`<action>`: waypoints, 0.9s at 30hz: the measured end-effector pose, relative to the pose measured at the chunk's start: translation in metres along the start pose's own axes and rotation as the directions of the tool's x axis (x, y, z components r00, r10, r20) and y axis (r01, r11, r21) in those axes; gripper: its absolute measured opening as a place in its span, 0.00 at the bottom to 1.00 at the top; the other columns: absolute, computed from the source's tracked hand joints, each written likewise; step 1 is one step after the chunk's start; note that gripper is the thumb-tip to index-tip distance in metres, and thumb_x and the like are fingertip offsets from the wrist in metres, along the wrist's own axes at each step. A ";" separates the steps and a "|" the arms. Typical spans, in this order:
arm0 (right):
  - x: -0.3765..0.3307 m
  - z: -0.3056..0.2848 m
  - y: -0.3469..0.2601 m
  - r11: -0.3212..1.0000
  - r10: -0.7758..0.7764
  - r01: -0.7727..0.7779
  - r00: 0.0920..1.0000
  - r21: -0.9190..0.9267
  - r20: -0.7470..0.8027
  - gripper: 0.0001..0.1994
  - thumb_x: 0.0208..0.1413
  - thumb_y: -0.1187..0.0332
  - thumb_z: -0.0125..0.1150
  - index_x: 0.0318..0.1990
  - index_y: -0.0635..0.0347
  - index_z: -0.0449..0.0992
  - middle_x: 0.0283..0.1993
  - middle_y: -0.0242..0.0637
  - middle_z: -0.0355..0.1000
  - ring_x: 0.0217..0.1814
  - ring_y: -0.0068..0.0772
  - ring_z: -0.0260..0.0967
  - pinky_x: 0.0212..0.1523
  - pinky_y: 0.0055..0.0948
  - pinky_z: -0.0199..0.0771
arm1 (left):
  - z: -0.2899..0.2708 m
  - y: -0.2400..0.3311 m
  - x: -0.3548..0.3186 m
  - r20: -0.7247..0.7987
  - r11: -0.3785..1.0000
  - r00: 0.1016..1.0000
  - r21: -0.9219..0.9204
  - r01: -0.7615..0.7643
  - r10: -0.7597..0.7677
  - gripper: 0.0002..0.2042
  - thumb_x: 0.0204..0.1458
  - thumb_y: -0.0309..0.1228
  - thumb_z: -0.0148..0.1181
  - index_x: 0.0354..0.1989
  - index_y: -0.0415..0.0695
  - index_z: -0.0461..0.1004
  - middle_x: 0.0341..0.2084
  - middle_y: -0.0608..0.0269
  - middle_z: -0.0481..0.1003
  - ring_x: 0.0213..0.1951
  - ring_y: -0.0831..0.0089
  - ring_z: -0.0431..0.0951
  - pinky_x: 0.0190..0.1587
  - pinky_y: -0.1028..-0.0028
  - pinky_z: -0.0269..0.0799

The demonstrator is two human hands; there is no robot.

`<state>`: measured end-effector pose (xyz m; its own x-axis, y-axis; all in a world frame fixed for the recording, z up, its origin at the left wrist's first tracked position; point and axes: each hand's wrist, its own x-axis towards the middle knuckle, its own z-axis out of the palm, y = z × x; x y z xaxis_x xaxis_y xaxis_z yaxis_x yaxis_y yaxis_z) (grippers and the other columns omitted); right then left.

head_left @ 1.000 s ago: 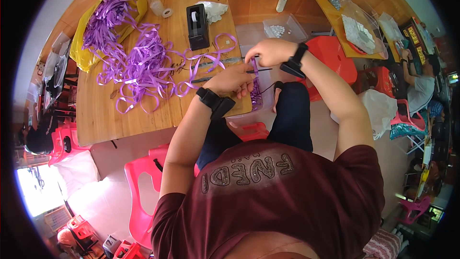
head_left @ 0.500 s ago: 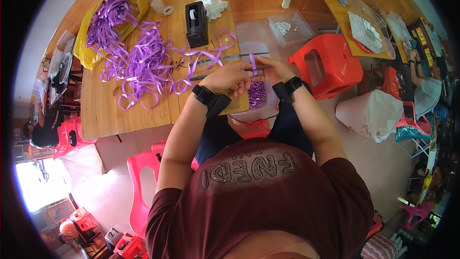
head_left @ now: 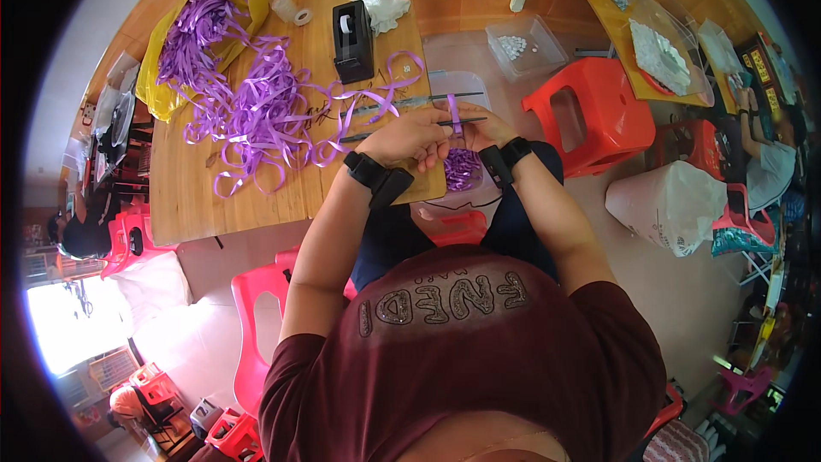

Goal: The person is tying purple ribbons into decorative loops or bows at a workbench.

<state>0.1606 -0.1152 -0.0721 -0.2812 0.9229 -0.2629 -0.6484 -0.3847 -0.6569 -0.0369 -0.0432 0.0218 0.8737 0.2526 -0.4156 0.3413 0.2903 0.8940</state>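
My left hand [head_left: 409,137] is curled around a thin dark rod [head_left: 469,121], whose pointed end sticks out toward the right. A short length of purple ribbon [head_left: 454,109] stands upright across the rod. Close beside it, my right hand [head_left: 487,127] is closed with its fingertips at the ribbon; the exact grip is partly hidden. Below the hands, a clear plastic tub [head_left: 479,85] holds a heap of purple ribbon pieces [head_left: 463,169]. From the table, a loose purple ribbon strand [head_left: 346,115] trails toward my left hand.
On the wooden table [head_left: 192,218] lie tangled purple ribbon [head_left: 261,90], a yellow bag [head_left: 154,90] of ribbon and a black tape dispenser [head_left: 352,43]. A red stool [head_left: 611,115], a clear box [head_left: 547,56] with white pieces and a white sack [head_left: 663,205] stand right. People sit farther off.
The rod's pointed end reaches slightly farther right past the ribbon. My right hand has shifted a little, and the whole view has moved slightly.
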 end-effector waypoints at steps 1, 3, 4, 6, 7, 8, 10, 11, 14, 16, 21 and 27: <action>-0.001 -0.001 0.000 1.000 -0.001 0.001 1.000 0.001 -0.002 0.16 0.64 0.63 0.54 0.55 0.62 0.71 0.51 0.35 0.75 0.50 0.31 0.75 0.53 0.35 0.77 | 0.000 0.000 0.001 0.002 1.000 1.000 0.000 0.001 -0.001 0.12 0.62 0.31 0.49 0.51 0.40 0.67 0.23 0.65 0.73 0.18 0.80 0.74 0.18 0.80 0.70; -0.003 -0.003 0.000 0.999 -0.032 0.032 0.998 -0.015 -0.052 0.17 0.64 0.63 0.54 0.56 0.61 0.70 0.50 0.36 0.75 0.49 0.32 0.75 0.51 0.35 0.77 | 0.001 0.002 0.002 0.020 1.000 1.000 -0.005 0.003 -0.003 0.12 0.61 0.31 0.49 0.49 0.40 0.67 0.23 0.65 0.73 0.18 0.80 0.74 0.18 0.81 0.70; -0.005 -0.002 -0.002 0.999 -0.032 0.031 0.998 -0.014 -0.052 0.17 0.64 0.63 0.54 0.56 0.61 0.70 0.50 0.36 0.75 0.49 0.32 0.75 0.51 0.35 0.77 | 0.001 0.002 0.002 0.020 1.000 1.000 -0.005 0.003 -0.003 0.12 0.61 0.31 0.49 0.49 0.40 0.67 0.23 0.65 0.73 0.18 0.80 0.74 0.18 0.81 0.70; -0.008 -0.002 -0.007 0.995 -0.071 0.068 0.997 0.075 0.041 0.17 0.63 0.60 0.56 0.54 0.59 0.72 0.49 0.36 0.75 0.47 0.32 0.75 0.49 0.35 0.77 | 0.002 0.002 0.001 0.006 1.000 1.000 0.012 -0.002 0.002 0.11 0.61 0.31 0.49 0.48 0.40 0.67 0.23 0.65 0.73 0.18 0.80 0.74 0.18 0.81 0.69; -0.009 0.000 -0.010 0.995 -0.073 0.070 0.997 0.075 0.041 0.17 0.63 0.60 0.56 0.54 0.59 0.72 0.49 0.36 0.75 0.47 0.32 0.75 0.49 0.35 0.77 | 0.001 0.002 0.002 0.008 1.000 1.000 0.013 -0.002 0.002 0.11 0.61 0.31 0.49 0.48 0.40 0.67 0.23 0.65 0.73 0.18 0.80 0.74 0.18 0.81 0.69; -0.009 0.001 -0.014 0.994 -0.037 0.033 0.999 0.109 0.035 0.16 0.63 0.59 0.57 0.52 0.58 0.73 0.47 0.35 0.75 0.46 0.32 0.75 0.49 0.34 0.77 | 0.001 0.002 0.003 0.020 1.000 1.000 0.017 0.006 -0.006 0.16 0.62 0.32 0.48 0.55 0.38 0.64 0.23 0.65 0.73 0.17 0.80 0.73 0.18 0.81 0.69; -0.011 0.010 -0.020 0.990 0.001 -0.005 0.999 0.143 0.032 0.16 0.62 0.57 0.58 0.50 0.58 0.74 0.46 0.34 0.75 0.44 0.32 0.75 0.48 0.34 0.76 | 0.000 0.000 0.003 0.031 1.000 0.999 0.020 0.014 -0.015 0.20 0.63 0.33 0.47 0.61 0.36 0.61 0.23 0.64 0.73 0.17 0.80 0.73 0.18 0.82 0.69; -0.013 0.018 -0.023 0.992 0.008 -0.006 1.000 0.125 -0.020 0.16 0.62 0.56 0.59 0.48 0.58 0.75 0.44 0.32 0.74 0.43 0.31 0.74 0.47 0.33 0.76 | 0.000 -0.001 0.002 0.013 0.999 1.000 0.027 0.018 -0.018 0.20 0.63 0.32 0.47 0.61 0.37 0.61 0.23 0.65 0.73 0.17 0.80 0.73 0.18 0.82 0.69; -0.014 0.029 -0.032 0.998 0.036 -0.043 0.991 -0.054 -0.129 0.15 0.63 0.54 0.59 0.44 0.58 0.77 0.39 0.30 0.73 0.39 0.27 0.73 0.44 0.31 0.76 | -0.001 -0.002 0.003 0.013 0.999 1.000 0.032 0.026 -0.026 0.20 0.63 0.32 0.47 0.61 0.38 0.61 0.23 0.65 0.73 0.17 0.80 0.73 0.18 0.82 0.69; -0.011 0.027 -0.035 0.973 0.048 -0.088 0.981 -0.211 -0.190 0.15 0.63 0.54 0.58 0.43 0.58 0.77 0.37 0.29 0.73 0.38 0.25 0.72 0.42 0.29 0.76 | 0.000 -0.001 0.004 0.032 0.999 0.999 0.030 0.031 -0.032 0.20 0.63 0.32 0.47 0.61 0.39 0.62 0.23 0.65 0.73 0.17 0.80 0.73 0.18 0.82 0.68; -0.010 0.010 -0.022 0.999 0.012 -0.016 0.997 -0.052 -0.075 0.15 0.65 0.57 0.56 0.48 0.59 0.76 0.38 0.31 0.76 0.37 0.26 0.74 0.42 0.26 0.76 | 0.001 -0.001 0.001 0.007 0.999 1.000 0.034 0.014 -0.015 0.19 0.63 0.32 0.46 0.61 0.39 0.62 0.23 0.66 0.73 0.17 0.81 0.72 0.18 0.82 0.68; -0.006 -0.002 0.007 0.940 0.005 0.000 1.000 0.341 -0.015 0.14 0.66 0.59 0.53 0.49 0.59 0.77 0.45 0.36 0.78 0.40 0.32 0.76 0.49 0.30 0.76 | 0.004 0.002 -0.001 -0.005 1.000 1.000 0.016 0.006 -0.006 0.19 0.63 0.32 0.48 0.60 0.39 0.63 0.22 0.67 0.72 0.16 0.80 0.72 0.18 0.82 0.68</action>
<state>0.1588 -0.1231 -0.0768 -0.2739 0.9211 -0.2766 -0.8507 -0.3662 -0.3770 -0.0361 -0.0463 0.0245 0.8702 0.2553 -0.4215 0.3520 0.2767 0.8942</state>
